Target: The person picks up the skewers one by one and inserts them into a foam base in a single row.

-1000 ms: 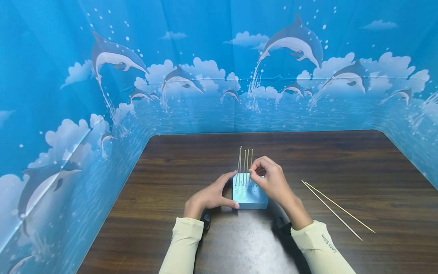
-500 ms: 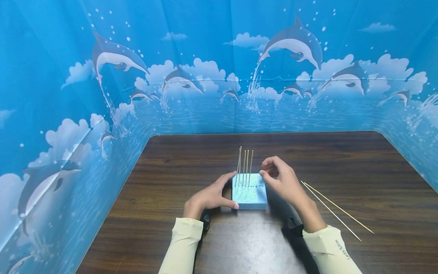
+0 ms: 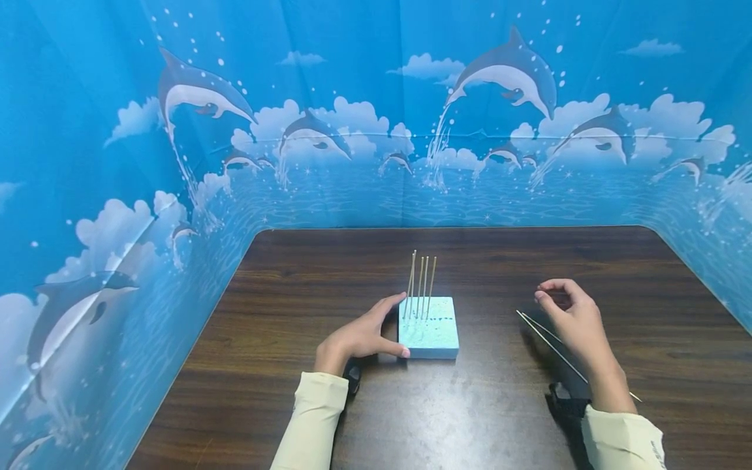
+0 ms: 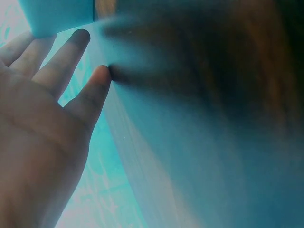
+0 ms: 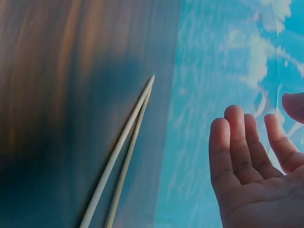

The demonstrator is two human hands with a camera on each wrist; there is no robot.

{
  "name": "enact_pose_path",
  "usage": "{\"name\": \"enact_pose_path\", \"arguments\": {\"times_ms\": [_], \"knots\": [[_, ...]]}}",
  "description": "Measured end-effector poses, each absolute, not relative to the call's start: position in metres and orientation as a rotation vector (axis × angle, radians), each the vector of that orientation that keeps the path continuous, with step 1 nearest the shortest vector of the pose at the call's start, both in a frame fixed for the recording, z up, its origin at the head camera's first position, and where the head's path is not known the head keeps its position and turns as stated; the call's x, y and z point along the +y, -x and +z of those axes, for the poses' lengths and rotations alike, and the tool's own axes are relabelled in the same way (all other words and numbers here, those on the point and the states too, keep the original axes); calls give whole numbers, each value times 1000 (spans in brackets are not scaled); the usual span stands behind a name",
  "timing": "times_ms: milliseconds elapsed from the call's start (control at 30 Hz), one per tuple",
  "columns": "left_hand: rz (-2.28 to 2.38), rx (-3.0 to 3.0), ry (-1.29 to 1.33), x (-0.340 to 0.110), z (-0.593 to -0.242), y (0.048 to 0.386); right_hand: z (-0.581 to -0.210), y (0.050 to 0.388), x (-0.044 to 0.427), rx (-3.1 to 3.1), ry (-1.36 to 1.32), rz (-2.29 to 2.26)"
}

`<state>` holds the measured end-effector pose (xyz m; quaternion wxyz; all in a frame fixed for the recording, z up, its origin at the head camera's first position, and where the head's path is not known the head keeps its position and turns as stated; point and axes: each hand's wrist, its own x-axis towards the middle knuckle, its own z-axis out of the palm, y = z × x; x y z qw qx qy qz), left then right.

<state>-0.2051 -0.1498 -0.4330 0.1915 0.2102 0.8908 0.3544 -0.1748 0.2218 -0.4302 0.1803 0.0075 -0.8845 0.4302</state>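
A light-blue foam block [image 3: 429, 333] lies on the table with several thin wooden skewers [image 3: 419, 287] standing upright in its left part, a few slightly tilted. Small holes run in a row to their right. My left hand [image 3: 361, 336] holds the block at its left side, thumb at the front corner and a finger at the back corner; the left wrist view shows the fingers reaching the block [image 4: 61, 16]. My right hand [image 3: 578, 326] hovers above two loose skewers [image 3: 555, 348], fingers loosely bent and holding nothing. The right wrist view shows these skewers [image 5: 116, 154] crossing near their tips.
The dark wood-grain table [image 3: 329, 261] has a curtain printed with dolphins [image 3: 352, 183] behind it and along its left side. Between the block and the loose skewers lies bare tabletop.
My right hand has let go of a skewer standing in the block and moved right, over the loose skewers. My left hand stays on the block.
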Motion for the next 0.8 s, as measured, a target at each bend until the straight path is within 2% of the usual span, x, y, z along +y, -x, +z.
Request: {"name": "enact_pose_path", "arguments": {"times_ms": [400,633,800], "knots": [[971,2505,-589,-149,-434,206,-451,163,268,-2668,210,1212],[971,2500,-595,-149,-433,206,-458,160,285,-2785,184,1184],[987,2493,-599,-150,-432,205,-462,161,293,-2874,61,1130]]}}
